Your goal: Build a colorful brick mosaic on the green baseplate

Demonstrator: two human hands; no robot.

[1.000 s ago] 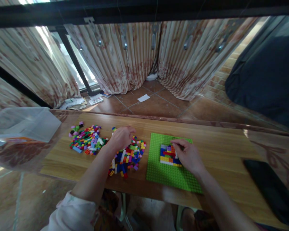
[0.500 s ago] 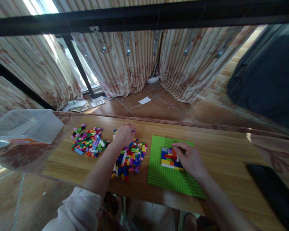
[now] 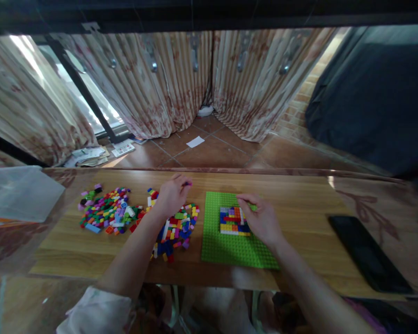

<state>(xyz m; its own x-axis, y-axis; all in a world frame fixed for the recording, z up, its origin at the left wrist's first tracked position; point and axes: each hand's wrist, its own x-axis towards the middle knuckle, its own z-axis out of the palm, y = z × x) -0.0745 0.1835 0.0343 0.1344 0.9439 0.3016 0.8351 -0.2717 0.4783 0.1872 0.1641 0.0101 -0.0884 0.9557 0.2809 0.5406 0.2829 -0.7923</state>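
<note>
My left hand is closed in a pinch over the top of the nearer brick pile, with a small purple brick at its fingertips. A square of multicoloured bricks is fixed to a green baseplate; red bricks stand out in its middle. At the square's upper right, my right hand hovers with thumb and index finger brought close together. Whether anything sits between those fingertips is too small to tell. This hand covers the right edge of the brick square.
A second loose brick pile lies further left on the wooden table. Beyond it is a clear plastic bin. A black phone-like slab rests at the right end. Striped curtains hang behind.
The view has shifted, so the table sits further left. My left hand has lifted a purple brick from the pile. My right fingertips have moved up slightly, off the brick square's upper edge.
</note>
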